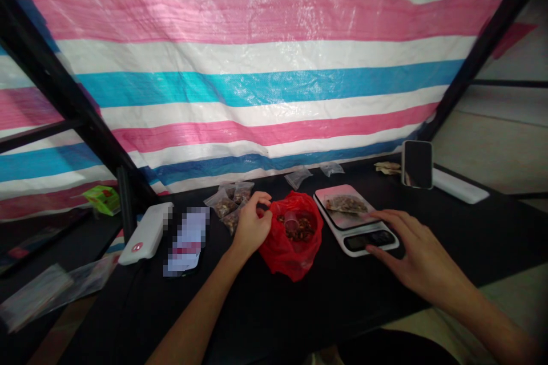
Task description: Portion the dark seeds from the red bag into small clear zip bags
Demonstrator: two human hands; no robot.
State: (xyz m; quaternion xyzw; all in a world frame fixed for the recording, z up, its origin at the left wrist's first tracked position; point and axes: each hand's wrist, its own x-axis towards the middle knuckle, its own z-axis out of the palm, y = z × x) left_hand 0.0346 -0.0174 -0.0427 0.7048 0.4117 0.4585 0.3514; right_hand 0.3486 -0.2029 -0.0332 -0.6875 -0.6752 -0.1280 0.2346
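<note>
My left hand (252,227) curls at the rim of a red plastic bag (278,251), its fingers gripping the bag's edge. Inside the bag lies a heap of brown chunks (298,230) with a small clear scoop cup (291,220) on it. My right hand (413,245) rests spread across the front corner of a white digital kitchen scale (355,243), touching it near the display. On the scale's pink-tinted platform sits a small clear bag of brown pieces (345,203). Filled clear zip bags (226,206) lie left of the red bag.
Two flat clear bags (298,178) lie along the back of the black table (265,308), with a phone on a stand (417,164) at back right. A white power bank (145,234) and a pixelated card (186,241) lie left. A striped tarp (257,85) hangs behind.
</note>
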